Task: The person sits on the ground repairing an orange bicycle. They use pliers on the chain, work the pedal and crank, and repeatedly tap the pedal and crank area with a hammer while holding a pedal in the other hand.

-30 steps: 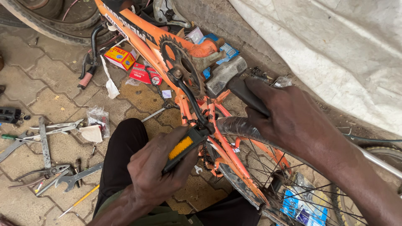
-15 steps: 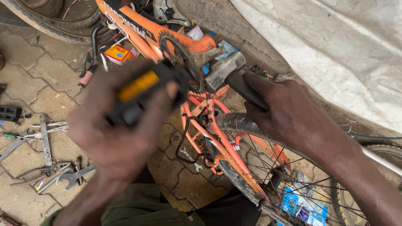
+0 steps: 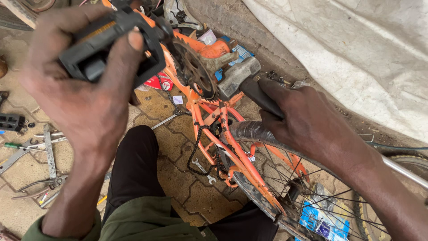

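An orange bicycle frame lies upside down across the paving, its chainring up and a slack chain hanging below. My left hand grips a black pedal with an orange reflector, raised close to the camera beside the chainring. My right hand is wrapped around the black handle of a hammer, whose grey head rests next to the chainring, above the rear tyre. My dark trouser leg lies under the frame.
Wrenches and pliers are scattered on the paving at left, with a second black pedal. A small spanner lies under the frame. Small boxes sit behind the chainring. A white tarpaulin covers the right side.
My left hand has lifted the pedal from low by the chain up toward the camera and to the left. My right hand has stayed on the hammer handle.
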